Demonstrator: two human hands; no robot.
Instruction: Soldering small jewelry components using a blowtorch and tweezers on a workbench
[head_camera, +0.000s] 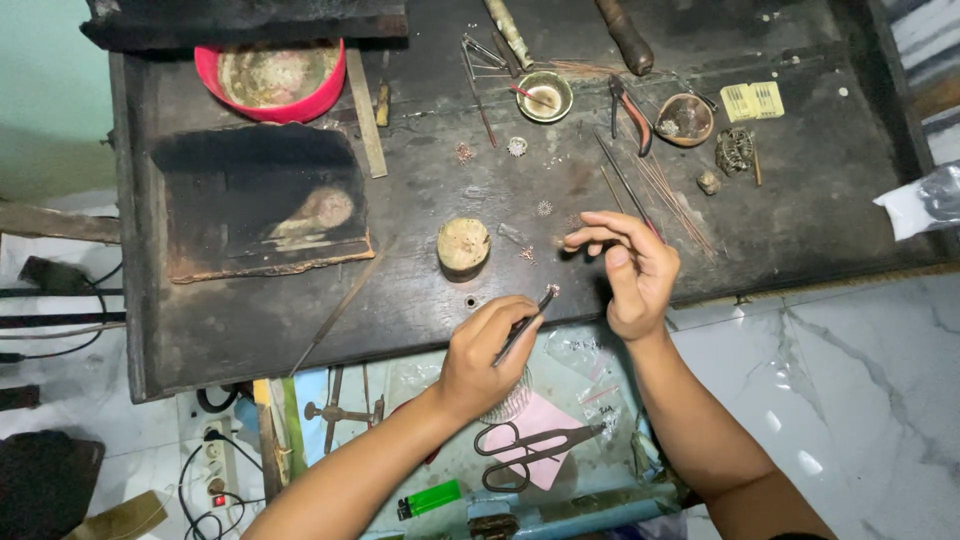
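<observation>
The left hand (490, 350) is gripping tweezers (527, 325) holding a tiny ornament (552, 290) over the counter (420, 290). At two o'clock, the right hand (630, 265) is pinching its fingertips narrowly; what they hold is too small to tell.

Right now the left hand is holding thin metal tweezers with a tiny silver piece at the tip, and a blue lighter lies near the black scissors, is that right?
Nearly. The head view shows the lighter is green, not blue. The rest holds: the left hand grips thin metal tweezers with a tiny silver piece at the tip, and the lighter lies near the black scissors.
</observation>
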